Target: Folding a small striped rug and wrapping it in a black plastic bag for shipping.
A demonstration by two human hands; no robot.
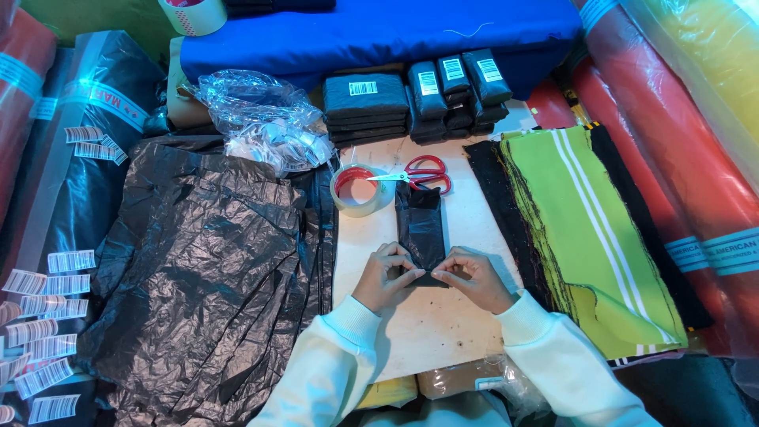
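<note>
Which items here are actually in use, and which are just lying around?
In use:
left hand and right hand, both pinching the near end of the black plastic packet

Lying about:
tape roll
red scissors
stacked black packets
black plastic sheets
green striped fabric
clear bag of labels

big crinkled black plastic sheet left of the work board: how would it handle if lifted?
The crinkled black plastic sheet looks thin and creased all over, so it would probably sag limply. Likely light for its spread. Its glossy highlights hint that it may be slippery.
</note>
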